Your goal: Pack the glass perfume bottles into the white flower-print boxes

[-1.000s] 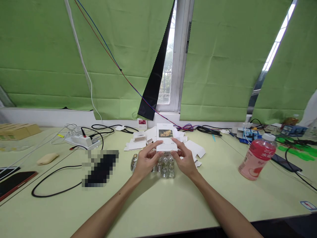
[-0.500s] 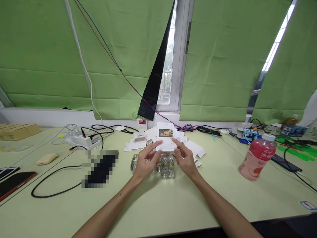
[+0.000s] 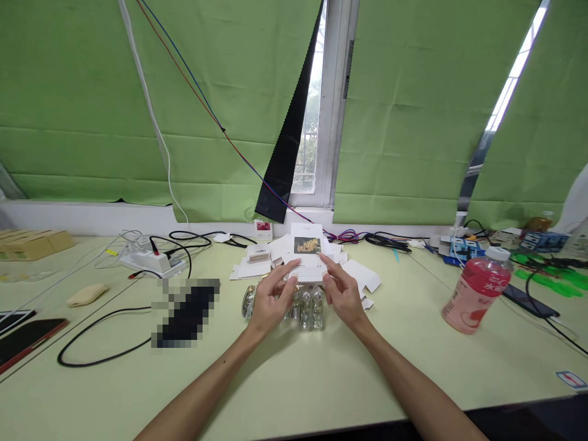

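Note:
A white cardboard box (image 3: 307,260) with a picture of yellow flowers on its front is held between my two hands. My left hand (image 3: 272,298) grips its left edge, thumb and fingers pinched on it. On the opposite edge, my right hand (image 3: 343,297) closes in the same way. Below the box, several small clear glass bottles (image 3: 312,312) stand together on the table, partly covered by my hands and the box. Behind it lie flattened white cartons (image 3: 362,274) and a small white box with a barcode (image 3: 258,253).
A pink drink bottle (image 3: 478,294) stands at the right, beside a dark phone (image 3: 528,301). To the left are a power strip (image 3: 154,262), a looped black cable (image 3: 92,365) and a cream-coloured case (image 3: 87,295). Cardboard boxes (image 3: 39,244) sit at the far left.
The box has tilted slightly, so its front faces me more and its barcoded lower end no longer shows plainly. Both hands keep their hold in nearly the same place.

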